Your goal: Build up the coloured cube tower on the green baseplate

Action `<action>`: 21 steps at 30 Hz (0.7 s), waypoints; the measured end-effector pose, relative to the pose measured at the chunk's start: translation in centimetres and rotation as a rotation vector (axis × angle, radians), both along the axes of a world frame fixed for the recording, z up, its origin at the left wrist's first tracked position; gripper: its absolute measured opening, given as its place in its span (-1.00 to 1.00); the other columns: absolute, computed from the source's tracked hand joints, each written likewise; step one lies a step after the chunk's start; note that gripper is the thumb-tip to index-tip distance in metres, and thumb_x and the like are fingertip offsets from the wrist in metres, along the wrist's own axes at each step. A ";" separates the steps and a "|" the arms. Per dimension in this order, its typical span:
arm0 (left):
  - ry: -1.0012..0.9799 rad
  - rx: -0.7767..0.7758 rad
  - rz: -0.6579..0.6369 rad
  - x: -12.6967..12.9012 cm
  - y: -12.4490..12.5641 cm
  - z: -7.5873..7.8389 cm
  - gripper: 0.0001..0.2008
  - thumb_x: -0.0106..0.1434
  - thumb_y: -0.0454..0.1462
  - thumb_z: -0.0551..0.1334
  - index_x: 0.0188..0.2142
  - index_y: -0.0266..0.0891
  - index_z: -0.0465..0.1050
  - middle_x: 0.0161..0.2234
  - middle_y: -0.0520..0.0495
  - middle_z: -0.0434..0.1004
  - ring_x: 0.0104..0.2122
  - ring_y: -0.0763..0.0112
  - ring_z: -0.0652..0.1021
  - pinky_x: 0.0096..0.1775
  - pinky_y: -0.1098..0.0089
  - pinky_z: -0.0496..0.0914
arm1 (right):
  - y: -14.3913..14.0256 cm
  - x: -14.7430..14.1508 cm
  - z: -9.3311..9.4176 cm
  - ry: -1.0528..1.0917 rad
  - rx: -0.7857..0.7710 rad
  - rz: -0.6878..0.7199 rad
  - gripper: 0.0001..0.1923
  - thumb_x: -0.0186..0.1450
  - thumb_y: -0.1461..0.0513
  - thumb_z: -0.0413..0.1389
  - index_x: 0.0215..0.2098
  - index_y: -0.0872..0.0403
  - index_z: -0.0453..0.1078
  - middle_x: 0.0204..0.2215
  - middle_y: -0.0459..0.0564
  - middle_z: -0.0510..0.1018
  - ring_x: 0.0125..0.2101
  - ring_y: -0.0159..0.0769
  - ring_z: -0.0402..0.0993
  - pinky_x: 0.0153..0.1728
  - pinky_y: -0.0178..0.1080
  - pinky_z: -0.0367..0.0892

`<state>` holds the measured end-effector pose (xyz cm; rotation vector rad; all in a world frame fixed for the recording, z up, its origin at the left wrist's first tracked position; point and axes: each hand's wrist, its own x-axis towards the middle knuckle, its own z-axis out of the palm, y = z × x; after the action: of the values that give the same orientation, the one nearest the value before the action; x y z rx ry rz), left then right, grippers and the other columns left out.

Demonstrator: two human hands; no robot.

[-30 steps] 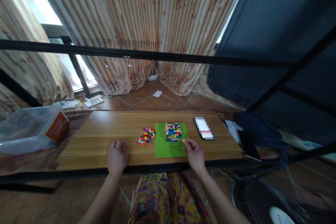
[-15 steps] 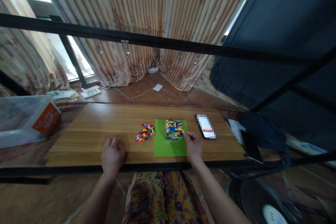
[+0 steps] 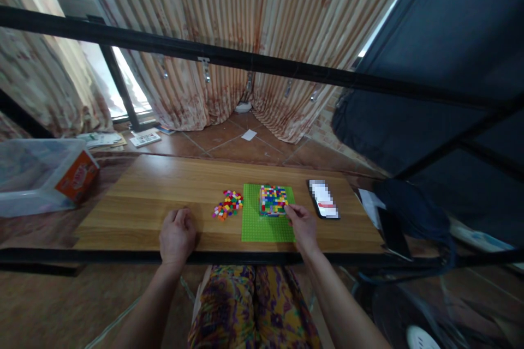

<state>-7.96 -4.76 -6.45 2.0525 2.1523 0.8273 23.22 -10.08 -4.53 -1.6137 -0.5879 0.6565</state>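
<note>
A block built of many small coloured toy bricks (image 3: 273,199) stands on a green studded baseplate (image 3: 256,232). My right hand (image 3: 303,226) is at its near right corner, thumb and forefinger pinched together against the bricks. Whatever lies between those fingertips is too small to make out. To the left of the baseplate is a loose pile of small bricks (image 3: 228,204) in mixed colours. Farther left, my left hand (image 3: 177,235) rests on the tabletop with its fingers curled in, and nothing shows in it.
The wooden table (image 3: 135,196) has a dark front rail. A phone (image 3: 323,199) lies right of the baseplate. Beyond the left end stands a clear plastic bin (image 3: 36,174) with an orange label. A dark bar (image 3: 229,54) crosses in front of the curtains.
The yellow at my right fingertips no longer shows, and they sit close at the block's corner. My left hand stays resting on the table. The whole view has shifted slightly.
</note>
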 end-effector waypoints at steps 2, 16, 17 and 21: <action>-0.003 0.001 0.002 0.0 0.0 0.0 -0.77 0.30 -0.34 0.07 -0.19 -0.21 0.51 -0.19 -0.15 0.51 -0.21 0.20 0.49 -0.29 0.31 0.32 | -0.2 0.1 0.1 0.023 -0.006 0.024 -0.53 -0.08 -0.08 0.33 -0.39 0.12 0.54 -0.49 -0.01 0.60 -0.49 -0.32 0.43 -0.51 -0.31 0.24; 0.018 0.032 -0.013 0.1 0.0 0.1 -0.77 0.31 -0.32 0.06 -0.23 -0.23 0.51 -0.25 -0.16 0.52 -0.24 0.20 0.50 -0.30 0.31 0.33 | 1.5 1.3 0.9 -0.021 -0.093 0.085 -0.49 -0.03 -0.17 0.28 -0.49 0.11 0.50 -0.65 -0.10 0.46 -0.59 -0.38 0.29 -0.60 -0.32 0.12; 0.020 0.035 -0.012 0.1 0.0 0.0 -0.77 0.31 -0.32 0.06 -0.24 -0.23 0.51 -0.25 -0.16 0.52 -0.24 0.20 0.50 -0.30 0.31 0.33 | 1.5 1.3 0.9 -0.029 -0.100 0.085 -0.50 -0.03 -0.17 0.27 -0.50 0.11 0.50 -0.65 -0.11 0.45 -0.59 -0.38 0.29 -0.60 -0.32 0.11; 0.027 0.039 -0.023 0.0 0.0 -0.1 -0.77 0.30 -0.33 0.06 -0.24 -0.23 0.51 -0.25 -0.15 0.51 -0.21 0.20 0.50 -0.28 0.32 0.33 | 1.3 1.2 0.7 -0.043 -0.110 0.089 -0.49 -0.01 -0.18 0.25 -0.49 0.11 0.50 -0.61 -0.09 0.48 -0.56 -0.36 0.32 -0.59 -0.32 0.13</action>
<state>-7.93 -4.77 -6.59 2.1153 2.1387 0.8501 24.38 -8.76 -3.85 -1.7149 -0.6685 0.7321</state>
